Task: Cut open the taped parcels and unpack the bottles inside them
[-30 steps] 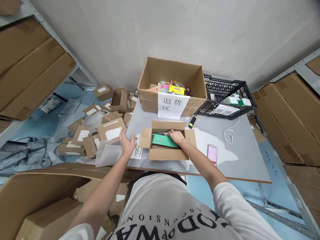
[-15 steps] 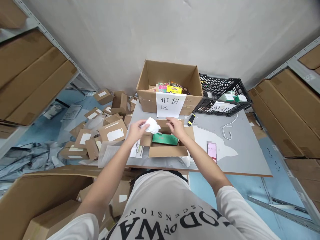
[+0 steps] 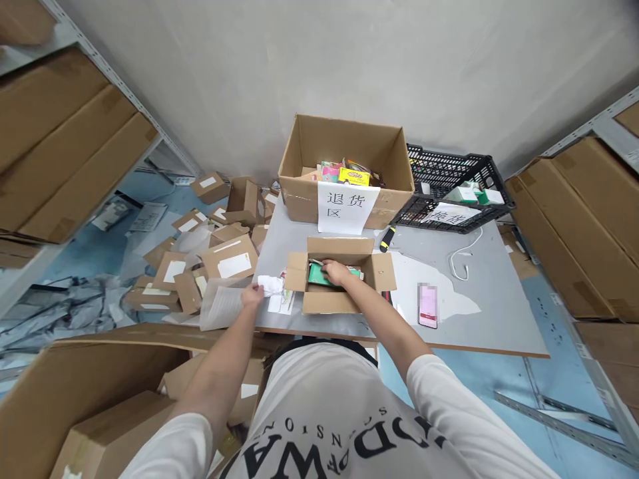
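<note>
Grey tabletop (image 3: pixel 479 313) is standing against a pale wall, shelving stacked with cartons flanking it. From the head view, the right hand (image 3: pixel 335 271) is reaching forward, arm nearly straight, into the small open carton (image 3: pixel 329 303), fingers spread flat on the green packet (image 3: pixel 315 274) lying inside. The left hand (image 3: pixel 253 293) is extending to the table's left edge, fingers pinching a crumpled white paper (image 3: pixel 270 285) just beside the carton.

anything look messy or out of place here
Yes. A heap of small cardboard boxes and loose paper lies tumbled on the floor left of the table, some tipped over. A crumpled white wad sits at the table's left edge by the left hand.
</note>
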A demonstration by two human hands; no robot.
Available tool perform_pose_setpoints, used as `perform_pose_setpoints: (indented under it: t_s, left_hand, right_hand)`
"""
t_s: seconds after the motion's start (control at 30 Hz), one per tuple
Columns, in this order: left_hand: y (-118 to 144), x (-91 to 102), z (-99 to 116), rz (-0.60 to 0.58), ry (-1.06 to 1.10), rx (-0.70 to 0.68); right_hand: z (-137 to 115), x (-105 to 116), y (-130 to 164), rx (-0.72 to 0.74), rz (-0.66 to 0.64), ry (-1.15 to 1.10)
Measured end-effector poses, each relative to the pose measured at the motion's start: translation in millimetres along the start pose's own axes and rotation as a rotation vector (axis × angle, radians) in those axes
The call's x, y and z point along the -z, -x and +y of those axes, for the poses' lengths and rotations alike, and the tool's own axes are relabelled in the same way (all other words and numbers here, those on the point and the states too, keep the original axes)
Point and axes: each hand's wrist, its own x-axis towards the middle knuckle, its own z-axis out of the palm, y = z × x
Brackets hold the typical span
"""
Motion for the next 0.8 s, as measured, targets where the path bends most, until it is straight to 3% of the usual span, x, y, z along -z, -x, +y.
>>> perform_pose_setpoints:
  t_s: [0.07, 0.17, 0.23, 0.3, 0.33, 0.4, 0.47, 0.5, 0.57, 0.63, 0.73, 0.8]
  left_hand:
    - [1.6, -2.4, 5.1, 0.058, -0.013, 0.044]
    - [4.8, 9.8, 22.3, 0.157, 0.002, 0.02]
    - [14.5, 21.7, 44.1, 0.242, 0.033, -0.099]
    - [32.2, 30.4, 75.0, 0.312, 0.149, -0.439]
    - [43.1, 32.7, 92.7, 0.236, 0.186, -0.579]
    - [64.1, 32.9, 127.3, -0.047, 0.234, -0.75]
    - [77.4, 30.6, 152.3, -0.262, 0.282, -0.758]
    - [79.1, 30.1, 158.4, -0.31, 0.288, -0.745]
    - [70.8, 32.8, 155.1, -0.273, 0.275, -0.696]
    - [49.7, 41.1, 133.1, -0.096, 0.236, -0.615]
    - [11.5, 54.8, 82.1, 0.084, 0.159, -0.344]
    - [-5.7, 56.4, 49.6, 0.045, 0.141, -0.187]
  right_hand:
    - [-0.8, 0.8, -0.4, -0.008, -0.009, 0.013]
    - [2.6, 9.9, 7.7, -0.008, 0.029, 0.01]
    - [4.3, 21.5, 18.4, 0.019, 0.125, -0.032]
    - [2.8, 36.8, 31.7, 0.072, 0.252, -0.106]
    - [0.4, 45.1, 38.3, 0.113, 0.302, -0.149]
    - [-6.6, 60.8, 49.6, 0.212, 0.366, -0.244]
    - [-12.9, 72.0, 56.2, 0.295, 0.393, -0.327]
    - [-13.8, 74.8, 57.6, 0.312, 0.403, -0.351]
    - [-8.3, 73.7, 57.7, 0.267, 0.423, -0.346]
    - [6.8, 64.0, 56.9, 0.115, 0.395, -0.259]
    - [35.3, 38.9, 59.6, -0.12, 0.139, -0.006]
    - [48.0, 21.3, 63.7, -0.163, -0.028, 0.117]
